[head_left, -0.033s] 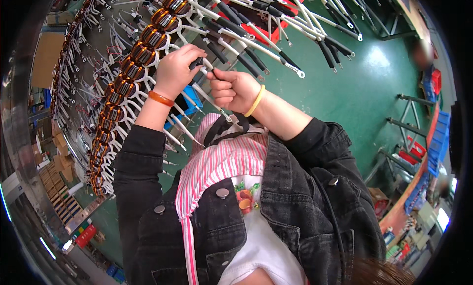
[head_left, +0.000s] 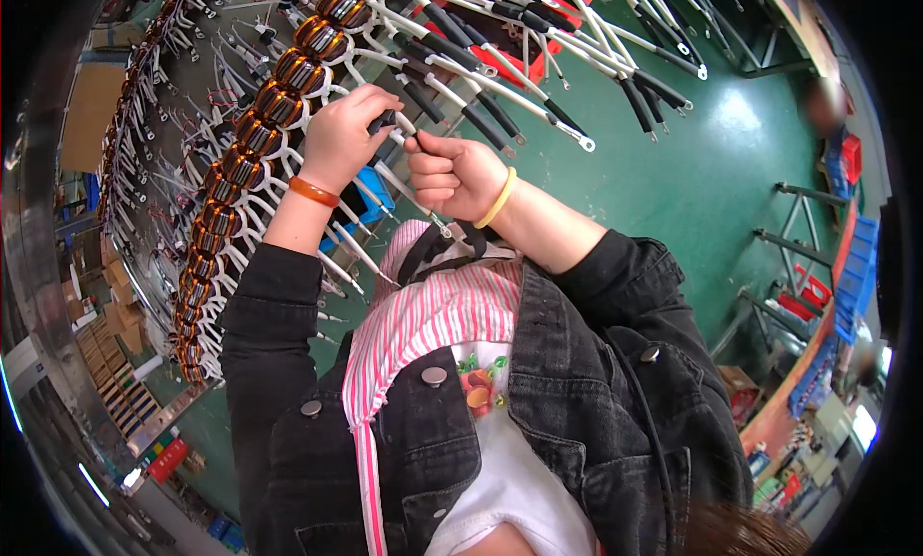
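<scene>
Fingers (head_left: pixel 380 109) of my left hand (head_left: pixel 341 138) are curled and pinched around a white sleeved lead (head_left: pixel 409 125) with a dark end, holding it steady just off the row of copper coils (head_left: pixel 274 104). My right hand (head_left: pixel 452 176) is balled into a fist right against the left one, its fingers (head_left: pixel 433 167) pressed together on the same lead a little further along; I judge the two grips oppose each other so the sleeve can be worked without the wire swinging. An orange bangle (head_left: pixel 310 191) sits on the left wrist, a yellow band (head_left: pixel 498 198) on the right.

Outward from the hands, the coils run in a curved line along the rack's left edge, each with white leads fanning away toward the green floor (head_left: pixel 692 181), probably to keep them untangled. Red trays (head_left: pixel 524 61) lie under the leads near the upper edge.
</scene>
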Available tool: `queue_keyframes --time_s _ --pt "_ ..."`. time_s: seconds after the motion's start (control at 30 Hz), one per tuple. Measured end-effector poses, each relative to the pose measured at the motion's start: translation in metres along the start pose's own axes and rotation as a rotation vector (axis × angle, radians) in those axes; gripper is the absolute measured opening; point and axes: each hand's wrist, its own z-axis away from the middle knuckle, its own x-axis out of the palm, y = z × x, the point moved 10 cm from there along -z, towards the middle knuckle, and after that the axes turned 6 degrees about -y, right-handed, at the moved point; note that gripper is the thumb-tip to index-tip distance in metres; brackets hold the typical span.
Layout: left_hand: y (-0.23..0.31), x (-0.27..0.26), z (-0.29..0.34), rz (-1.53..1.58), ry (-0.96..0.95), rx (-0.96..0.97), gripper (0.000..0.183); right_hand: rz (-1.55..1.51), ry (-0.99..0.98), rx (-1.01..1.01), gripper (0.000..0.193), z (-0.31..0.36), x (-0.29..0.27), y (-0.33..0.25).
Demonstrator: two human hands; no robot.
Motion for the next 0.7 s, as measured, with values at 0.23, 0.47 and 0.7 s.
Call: queue_keyframes --time_s 0.23,0.47,0.7 --pt "-0.001 -0.001 -0.001 0.014 0.002 -0.005 0.027 0.016 -0.009 -0.013 0.026 0.002 0.001 0.000" --pt "0.002 0.002 0.001 -0.062 0.012 0.034 0.029 1.891 0.825 -0.242 0.031 0.015 0.000 -0.065" --pt "0.003 -0.001 -0.001 -0.013 0.024 0.028 0.029 1.291 0.690 -0.226 0.032 0.010 -0.021 -0.060"
